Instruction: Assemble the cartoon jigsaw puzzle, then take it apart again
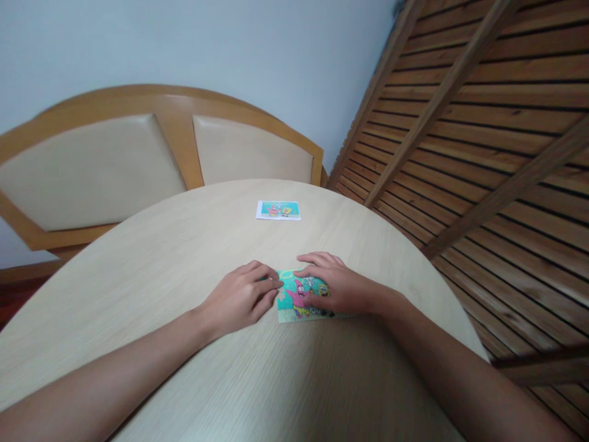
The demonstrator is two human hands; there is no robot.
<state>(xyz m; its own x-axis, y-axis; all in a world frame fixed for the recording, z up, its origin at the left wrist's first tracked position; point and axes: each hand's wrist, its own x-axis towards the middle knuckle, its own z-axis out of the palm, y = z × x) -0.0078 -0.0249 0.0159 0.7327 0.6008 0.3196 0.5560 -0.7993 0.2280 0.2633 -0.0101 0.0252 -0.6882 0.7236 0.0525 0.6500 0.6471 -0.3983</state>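
A small assembled jigsaw puzzle [289, 301] with a pink starfish and a yellow sponge cartoon figure on turquoise lies flat on the round table [184, 245]. At its left edge is my left hand [246, 294], the fingers bent and close together, with thumb and fingertips at the puzzle's border. My right hand [338, 285] spreads over the right part, thumb apart from the fingers, and hides much of that side. Farther back lies a picture card [280, 210] with a similar cartoon scene and a white border on its left.
Beyond the table stands a wooden bench back [191, 135] with cream padded panels, against a pale wall [230, 43]. Slatted wooden panels [483, 123] rise along the right, close to the table's rim.
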